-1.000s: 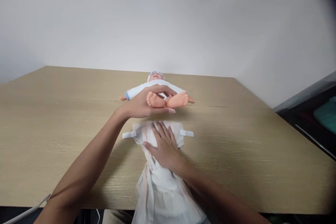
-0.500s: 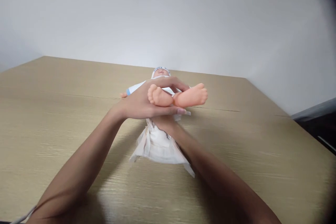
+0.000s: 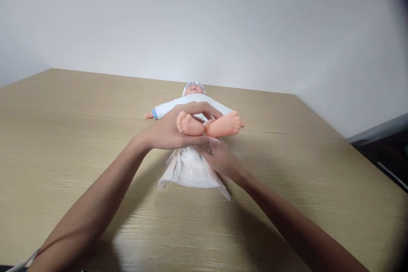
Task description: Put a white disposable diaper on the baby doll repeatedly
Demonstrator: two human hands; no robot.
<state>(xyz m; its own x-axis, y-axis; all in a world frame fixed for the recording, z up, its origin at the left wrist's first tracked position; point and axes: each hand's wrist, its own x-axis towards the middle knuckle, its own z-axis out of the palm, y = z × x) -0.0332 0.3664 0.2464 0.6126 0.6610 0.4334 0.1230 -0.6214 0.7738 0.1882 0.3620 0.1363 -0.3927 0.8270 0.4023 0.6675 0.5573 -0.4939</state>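
A baby doll (image 3: 195, 100) lies on its back, its head toward the wall, in a white long-sleeved top with blue cuffs and a white printed cap. My left hand (image 3: 168, 129) is closed around its lower legs and keeps both bare feet (image 3: 223, 124) raised together. Under the legs a white diaper (image 3: 191, 170) is spread, its near end flaring toward me. My right hand (image 3: 219, 157) is just below the left thumb, against the diaper's right side. Its fingers are bent inward and mostly hidden, so I cannot tell whether they grip the diaper.
The wood-grain table (image 3: 79, 170) extends to both sides, with a thin seam running across it. A pale wall (image 3: 159, 21) rises behind its far edge. Something dark (image 3: 382, 144) stands beyond the right edge. A thin cord (image 3: 27, 261) is by my left forearm.
My right hand has drawn back from beneath the doll toward the right, and more of it shows. The raised feet have dipped slightly. The diaper's near edge has shifted a little away from me.
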